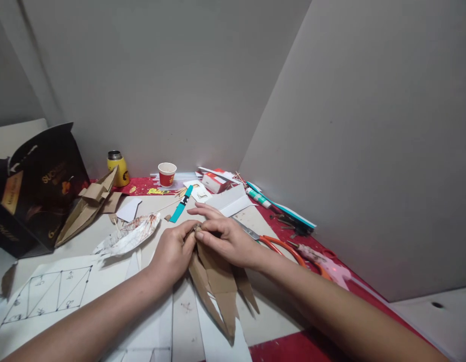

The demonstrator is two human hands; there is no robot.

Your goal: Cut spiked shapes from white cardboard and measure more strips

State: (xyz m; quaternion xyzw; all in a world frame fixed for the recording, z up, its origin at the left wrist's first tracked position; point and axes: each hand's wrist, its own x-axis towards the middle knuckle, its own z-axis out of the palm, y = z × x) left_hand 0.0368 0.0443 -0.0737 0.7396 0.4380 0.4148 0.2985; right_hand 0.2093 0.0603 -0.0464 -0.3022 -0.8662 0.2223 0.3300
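A brown piece of folded cardboard (217, 274), pointed at its near end, is between my hands above the sheets of paper. My left hand (178, 249) is closed on its far end, thumb and fingers pinched together. From the other side my right hand (227, 236) pinches the same end, its thumb beside my left fingertips and some fingers stretched outward. The spot where the fingertips meet is partly hidden. Orange-handled scissors (281, 246) lie just right of my right hand. A teal cutter (182, 203) rests beyond my hands.
A cardboard boat shape (85, 208) leans by a black box (36, 196) at left. Beyond stand a yellow bottle (118, 168) and a red-white paper cup (167, 175). A stained paper boat (130, 236) and a paper with a drawn grid (48, 291) lie left. A pink glue gun (327, 264) lies right.
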